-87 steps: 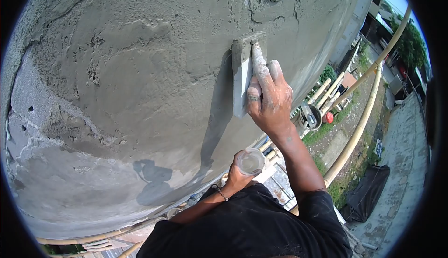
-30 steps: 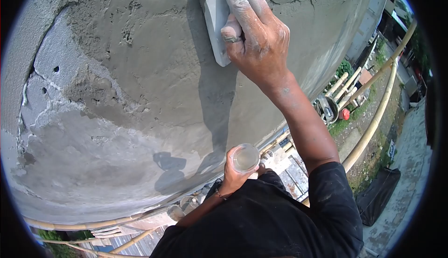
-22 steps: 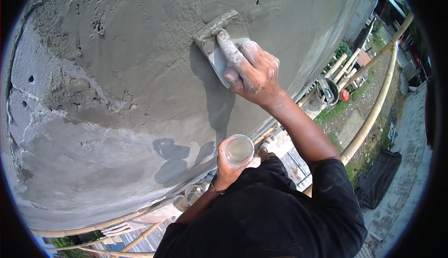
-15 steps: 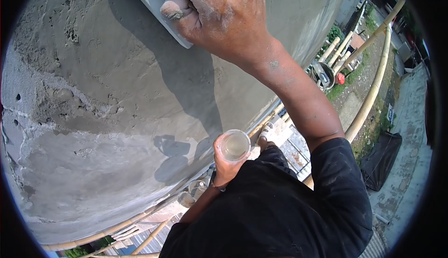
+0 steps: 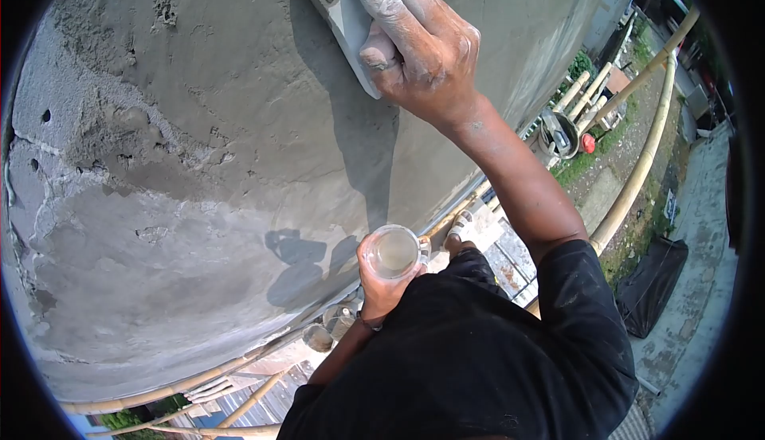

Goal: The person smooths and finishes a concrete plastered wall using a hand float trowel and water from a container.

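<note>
Fingers of my right hand [image 5: 426,46], coated in grey paste, are wrapped over a light flat-edged trowel [image 5: 352,38]. The trowel lies against the grey plastered wall [image 5: 239,121], with wet mortar on its upper end. Lower down, my left hand [image 5: 378,285] grips a clear plastic cup [image 5: 394,252] holding cloudy liquid, close to my black shirt. Rough, pitted plaster shows on the wall's left part, and smoother plaster lies around the trowel.
Bamboo poles [image 5: 637,173] run along the right side and below the wall. Buckets [image 5: 319,338] stand beneath my left arm. A black container [image 5: 559,136] and a red object [image 5: 587,143] are at the right. My foot [image 5: 457,231] rests on the scaffold.
My right hand and the trowel have shifted right and slightly down in the view, showing more of the trowel and its mortar. My left hand still holds the cup.
</note>
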`<state>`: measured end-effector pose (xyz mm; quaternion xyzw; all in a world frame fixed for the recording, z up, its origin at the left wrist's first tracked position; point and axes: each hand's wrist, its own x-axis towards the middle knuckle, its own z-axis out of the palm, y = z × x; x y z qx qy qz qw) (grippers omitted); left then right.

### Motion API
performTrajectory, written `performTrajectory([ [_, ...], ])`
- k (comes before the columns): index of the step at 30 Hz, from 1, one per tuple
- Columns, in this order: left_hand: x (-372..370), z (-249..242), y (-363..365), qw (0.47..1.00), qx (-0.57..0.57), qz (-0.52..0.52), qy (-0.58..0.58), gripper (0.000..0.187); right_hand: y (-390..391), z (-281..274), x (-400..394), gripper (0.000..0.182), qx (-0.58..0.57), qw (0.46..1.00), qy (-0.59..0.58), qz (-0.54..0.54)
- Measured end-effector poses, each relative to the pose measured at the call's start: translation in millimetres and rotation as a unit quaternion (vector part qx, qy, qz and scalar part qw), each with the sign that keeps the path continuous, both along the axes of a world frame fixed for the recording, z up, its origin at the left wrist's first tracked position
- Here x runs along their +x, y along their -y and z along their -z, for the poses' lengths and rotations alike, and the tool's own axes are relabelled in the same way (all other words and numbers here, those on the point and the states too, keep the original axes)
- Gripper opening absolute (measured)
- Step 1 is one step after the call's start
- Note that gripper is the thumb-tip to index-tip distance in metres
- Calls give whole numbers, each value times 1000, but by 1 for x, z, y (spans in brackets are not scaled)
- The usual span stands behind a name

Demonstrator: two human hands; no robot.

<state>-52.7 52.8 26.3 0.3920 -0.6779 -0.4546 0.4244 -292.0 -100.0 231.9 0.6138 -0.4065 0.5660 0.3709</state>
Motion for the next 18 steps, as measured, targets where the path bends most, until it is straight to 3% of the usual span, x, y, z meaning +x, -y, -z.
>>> performTrajectory([
  [2,2,-1,-1,1000,6,-3,-31,91,-1,6,2,64,23,999,5,-25],
  [5,3,-8,-5,999,13,-16,-40,92,-28,88,17,61,114,991,12,-69],
  [7,5,-1,-3,999,2,-24,-43,93,-42,175,21,63,195,975,1,-103],
  [10,8,-6,-5,999,10,-33,-28,91,-51,203,23,64,240,968,-15,-70],
  [12,11,-9,-6,999,-26,-34,-31,90,-39,175,23,65,187,981,5,-57],
  [16,18,-9,-10,999,-15,-36,-17,90,-19,56,22,61,84,995,35,-42],
  [18,18,-9,-14,997,-5,-55,-47,91,-20,62,24,61,85,993,50,-59],
])
